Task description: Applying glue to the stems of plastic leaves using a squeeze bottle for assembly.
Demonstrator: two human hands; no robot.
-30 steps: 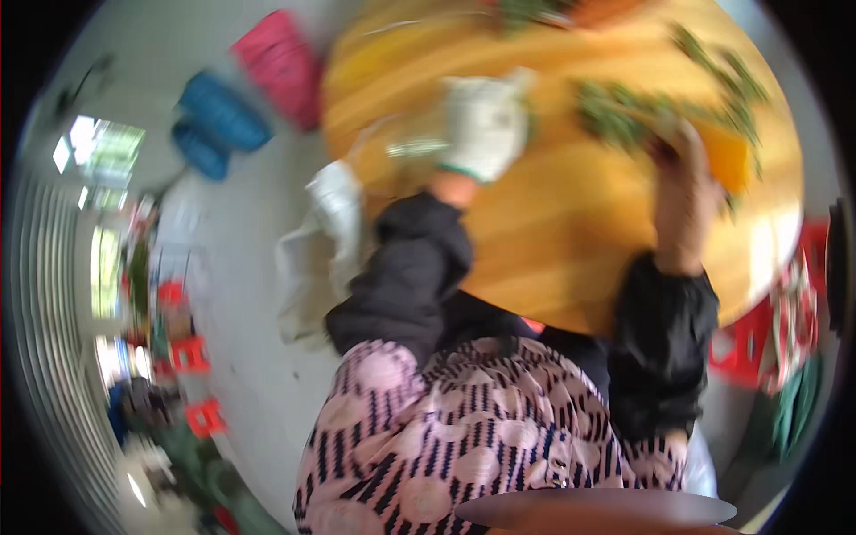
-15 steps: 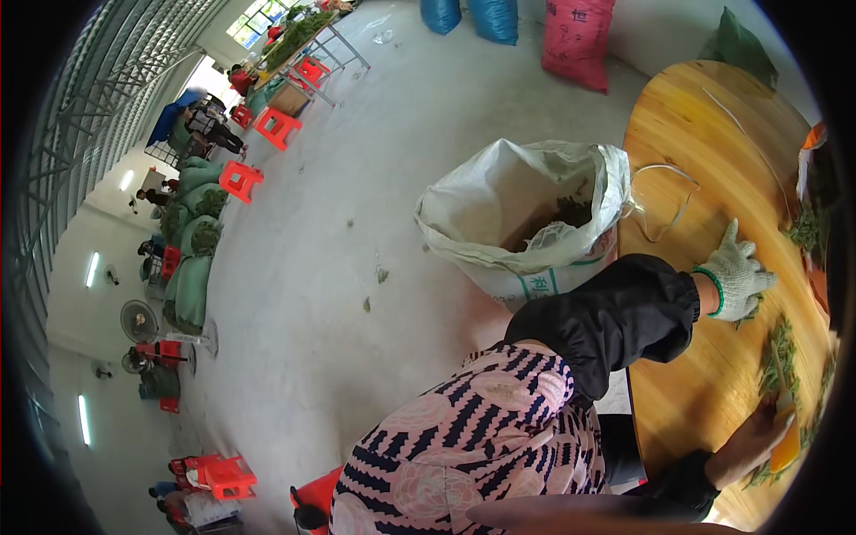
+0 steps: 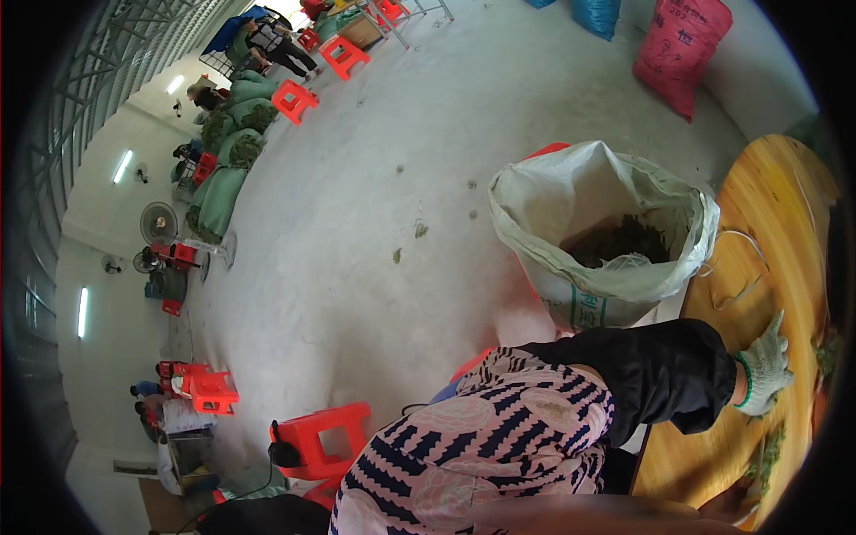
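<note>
My left hand [image 3: 765, 367], in a pale knit glove with a green cuff, lies on the round wooden table [image 3: 744, 294]. Its thumb points away from the other fingers, which look stretched out; nothing shows in its grip. Nearer to me, green plant sprigs [image 3: 767, 456] are spread along the tabletop. Only a dark sliver of my right hand [image 3: 729, 501] shows at the lower right, beside the sprigs; its fingers and anything in them are hidden. Left of the table stands an open white woven sack [image 3: 602, 290] with dark green plant matter [image 3: 624, 241] inside.
A white cord [image 3: 747, 259] curls on the table near the sack. Red stools [image 3: 325, 437] stand behind me and farther off. A full pink sack [image 3: 682, 53] and a blue sack [image 3: 596, 16] rest by the wall. Stuffed green sacks [image 3: 223, 201], fans [image 3: 159, 223] and people line the far side.
My view has turned leftward, so table and sack sit farther right. My left hand stays on the table. My right hand, earlier closed on a yellow-orange-handled tool, has mostly gone out of sight.
</note>
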